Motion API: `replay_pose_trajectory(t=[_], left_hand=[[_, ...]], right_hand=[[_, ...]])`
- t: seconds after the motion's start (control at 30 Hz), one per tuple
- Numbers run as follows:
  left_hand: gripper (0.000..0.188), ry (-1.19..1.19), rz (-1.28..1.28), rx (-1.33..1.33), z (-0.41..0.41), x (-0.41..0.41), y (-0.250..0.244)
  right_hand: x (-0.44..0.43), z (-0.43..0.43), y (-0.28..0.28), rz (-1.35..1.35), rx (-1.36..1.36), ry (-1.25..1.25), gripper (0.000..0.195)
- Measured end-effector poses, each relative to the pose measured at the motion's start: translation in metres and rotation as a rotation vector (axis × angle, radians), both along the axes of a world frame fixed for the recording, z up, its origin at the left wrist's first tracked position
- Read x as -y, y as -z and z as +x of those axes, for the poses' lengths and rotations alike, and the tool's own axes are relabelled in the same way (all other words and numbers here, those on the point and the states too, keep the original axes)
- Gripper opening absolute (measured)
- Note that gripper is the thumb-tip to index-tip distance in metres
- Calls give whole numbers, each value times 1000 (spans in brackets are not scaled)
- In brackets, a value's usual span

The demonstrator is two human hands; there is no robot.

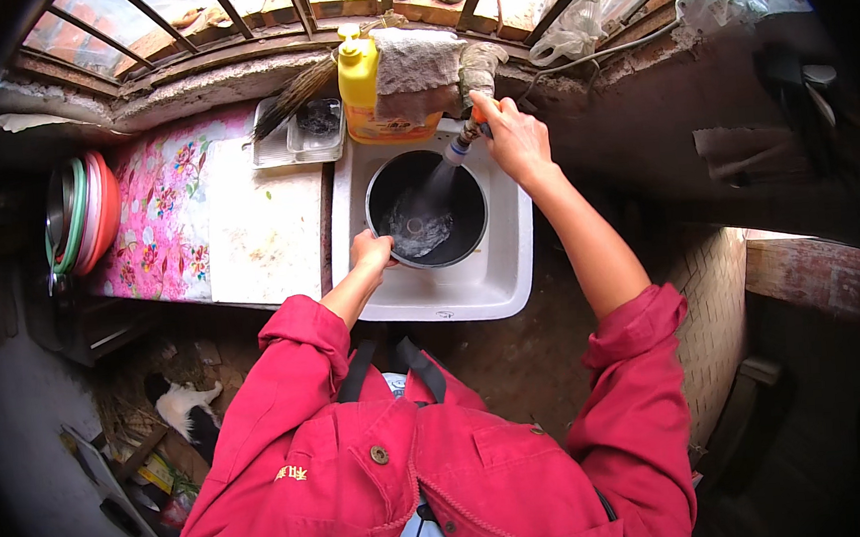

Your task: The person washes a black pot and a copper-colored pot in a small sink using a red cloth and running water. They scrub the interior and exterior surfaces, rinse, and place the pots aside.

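A dark round pot [464, 217] sits in the white sink [502, 286], with some water in its bottom. My left hand [373, 251] grips the pot's lower left side; whether it holds a handle or the rim is hidden by the fingers. Above the pot's upper right rim is a tap [456, 150], from which water sprays down into the pot. My right hand [517, 141] is closed around the tap's orange handle [481, 115], mostly covering it.
Behind the sink stands a yellow pump bottle [358, 71] with a grey cloth [415, 60] draped over it. Left are a whisk brush [295, 98], clear plastic trays [316, 130], a white board [266, 227] and stacked basins [90, 214]. A black-and-white cat [184, 409] lies on the floor.
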State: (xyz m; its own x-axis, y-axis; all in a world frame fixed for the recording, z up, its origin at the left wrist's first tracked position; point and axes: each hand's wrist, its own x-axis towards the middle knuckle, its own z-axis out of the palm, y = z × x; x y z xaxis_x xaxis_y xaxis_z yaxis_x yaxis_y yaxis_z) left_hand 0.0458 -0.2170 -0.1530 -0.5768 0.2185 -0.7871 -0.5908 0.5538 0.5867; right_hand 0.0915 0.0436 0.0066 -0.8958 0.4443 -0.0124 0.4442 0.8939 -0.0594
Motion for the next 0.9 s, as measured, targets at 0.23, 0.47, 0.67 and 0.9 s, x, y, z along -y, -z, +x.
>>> replay_pose_trajectory(t=[0.23, 0.47, 0.67, 0.9], left_hand=[[19, 181, -128, -150, 5, 21, -1], [15, 220, -39, -224, 9, 54, 33], [19, 341, 73, -296, -18, 97, 22], [17, 343, 316, -31, -19, 57, -27]], right_hand=[[9, -15, -4, -75, 96, 227, 38], [13, -6, -6, -244, -97, 423, 47], [12, 88, -50, -635, -501, 540, 55], [58, 179, -56, -876, -541, 811, 26]])
